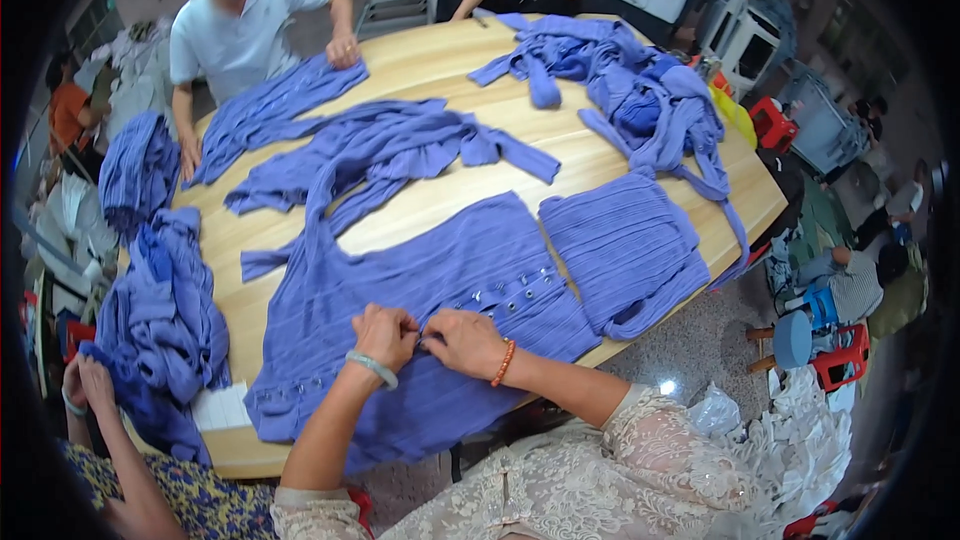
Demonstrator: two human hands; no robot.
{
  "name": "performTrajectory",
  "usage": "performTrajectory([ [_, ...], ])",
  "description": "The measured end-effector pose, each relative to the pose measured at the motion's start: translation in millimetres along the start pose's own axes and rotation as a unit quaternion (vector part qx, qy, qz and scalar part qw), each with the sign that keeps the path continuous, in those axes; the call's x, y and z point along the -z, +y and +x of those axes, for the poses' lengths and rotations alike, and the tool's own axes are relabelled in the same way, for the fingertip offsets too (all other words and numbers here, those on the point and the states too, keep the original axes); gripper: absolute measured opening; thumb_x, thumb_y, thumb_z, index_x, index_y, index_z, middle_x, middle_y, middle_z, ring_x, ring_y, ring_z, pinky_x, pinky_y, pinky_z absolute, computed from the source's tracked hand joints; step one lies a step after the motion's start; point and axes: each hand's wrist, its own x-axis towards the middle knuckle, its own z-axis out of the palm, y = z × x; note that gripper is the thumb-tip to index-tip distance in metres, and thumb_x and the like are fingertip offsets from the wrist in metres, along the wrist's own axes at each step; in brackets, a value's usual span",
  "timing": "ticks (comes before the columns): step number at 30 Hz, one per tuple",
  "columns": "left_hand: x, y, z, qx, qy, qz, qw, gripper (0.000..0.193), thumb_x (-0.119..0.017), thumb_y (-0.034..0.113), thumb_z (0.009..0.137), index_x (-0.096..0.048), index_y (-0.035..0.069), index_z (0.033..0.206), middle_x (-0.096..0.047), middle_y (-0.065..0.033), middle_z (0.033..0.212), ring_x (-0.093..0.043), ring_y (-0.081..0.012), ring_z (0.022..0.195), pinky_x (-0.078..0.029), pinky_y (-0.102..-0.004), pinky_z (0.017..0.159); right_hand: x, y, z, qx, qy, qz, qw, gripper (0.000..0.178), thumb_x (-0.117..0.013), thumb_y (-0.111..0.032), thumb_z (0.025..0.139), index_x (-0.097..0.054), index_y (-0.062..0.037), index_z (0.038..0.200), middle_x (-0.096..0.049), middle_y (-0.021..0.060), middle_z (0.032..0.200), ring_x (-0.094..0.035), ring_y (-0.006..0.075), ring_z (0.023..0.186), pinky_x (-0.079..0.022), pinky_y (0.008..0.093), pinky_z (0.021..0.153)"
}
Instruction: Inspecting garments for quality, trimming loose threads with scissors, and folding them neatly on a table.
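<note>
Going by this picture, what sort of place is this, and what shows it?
Likely a garment workshop: similar blue-purple garments lie spread and heaped across a large wooden table, and a person in a pale shirt handles one on its far side.

We look from the wearer's head through one wide fisheye camera, facing down and forward: left hand [384, 336] and right hand [466, 344] near, table [425, 68] extending beyond.
</note>
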Motion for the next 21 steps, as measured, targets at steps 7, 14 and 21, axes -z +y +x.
performTrajectory([
  [7, 2, -9, 9, 0.086, -0.058, -0.056, 0.993, 0.015, -0.068, 0.023, 0.075, -0.073, 0.008, 0.077, -0.070, -0.0090, 0.070, -0.066, -0.0227, 0.065, -0.048, -0.0373, 0.070, -6, 7, 10, -0.015, -0.004, -0.009, 1.000, 0.026, -0.068, -0.029, 0.080, -0.069, -0.0048, 0.088, -0.068, 0.0159, 0.091, -0.065, 0.0324, 0.091, -0.051, 0.0421, 0.080],
  [14, 0, -26, 14, 0.086, -0.054, -0.162, 0.982, 0.012, -0.069, 0.012, 0.074, -0.071, 0.001, 0.078, -0.068, -0.0066, 0.067, -0.062, -0.0108, 0.060, -0.049, -0.0272, 0.059, -7, 4, 17, -0.039, 0.000, 0.029, 0.999, 0.026, -0.071, -0.028, 0.077, -0.068, -0.0040, 0.085, -0.068, 0.0150, 0.090, -0.065, 0.0321, 0.091, -0.050, 0.0421, 0.081],
  [21, 0, -9, 18, 0.062, -0.078, -0.179, 0.979, 0.009, -0.068, 0.007, 0.075, -0.068, -0.002, 0.076, -0.066, -0.0059, 0.065, -0.059, -0.0097, 0.058, -0.048, -0.0262, 0.056, 6, 9, 18, -0.109, -0.036, 0.034, 0.993, 0.025, -0.076, -0.027, 0.071, -0.068, -0.0044, 0.078, -0.068, 0.0154, 0.087, -0.065, 0.0321, 0.092, -0.050, 0.0416, 0.081],
])
